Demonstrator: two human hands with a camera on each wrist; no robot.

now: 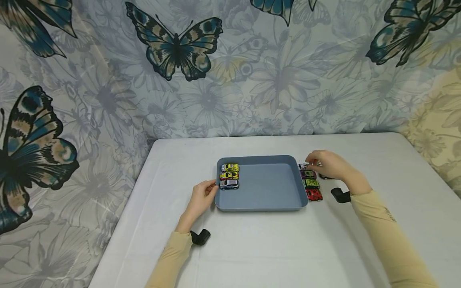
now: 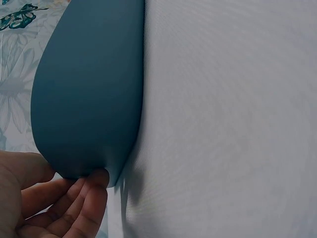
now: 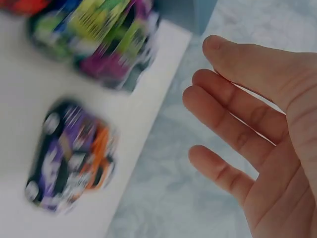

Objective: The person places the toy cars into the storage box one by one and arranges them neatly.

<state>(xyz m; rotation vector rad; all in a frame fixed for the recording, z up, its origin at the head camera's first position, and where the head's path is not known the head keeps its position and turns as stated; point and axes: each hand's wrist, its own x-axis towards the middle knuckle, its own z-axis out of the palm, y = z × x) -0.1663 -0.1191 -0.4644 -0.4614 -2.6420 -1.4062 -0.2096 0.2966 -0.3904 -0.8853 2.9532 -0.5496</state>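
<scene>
A grey-blue tray (image 1: 268, 184) lies on the white table. My left hand (image 1: 203, 197) grips its left edge, with the thumb (image 2: 29, 168) at the rim and curled fingers against the outer wall. Inside, along that side, stand two yellow toy cars (image 1: 230, 167) and a dark one (image 1: 229, 184). My right hand (image 1: 329, 165) hovers past the tray's right edge, fingers spread and holding nothing. Below it is a row of toy cars: white-and-black (image 1: 303, 166), purple-green (image 1: 308, 175), green (image 1: 311, 183) and red (image 1: 314, 195). A purple-and-orange toy car (image 3: 74, 158) sits apart, mostly hidden by the hand in the head view.
White cloth covers the table (image 1: 252, 248). Behind it hangs a fabric backdrop (image 1: 281, 88) printed with butterflies and flowers. Black wrist devices (image 1: 200, 237) show at both yellow sleeves (image 1: 392, 236).
</scene>
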